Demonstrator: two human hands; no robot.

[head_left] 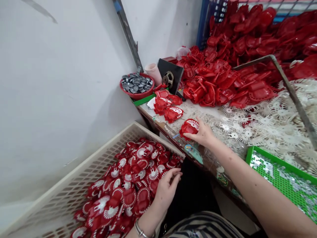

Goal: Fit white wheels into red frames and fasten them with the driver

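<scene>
On the worktable [163, 127], near its front edge, my right hand [201, 132] grips a red plastic part [189, 128] with a white slotted disc on it, thumb at the near side and fingers behind. Just left of it, more red parts [173, 114] with white discs lie on the table. My left hand [169, 185] is over the right side of a cream crate [61, 185], its fingers curled toward the thumb; whether anything small is between them cannot be made out. Inside the crate are many red parts [128, 196] with white discs.
A red bowl [141, 96] of grey pieces, a cup [153, 73] and a black speaker panel [173, 71] stand at the back. Red parts are heaped behind, white discs [282, 112] at right. A green tray [272, 162] and metal bar [292, 92] lie right.
</scene>
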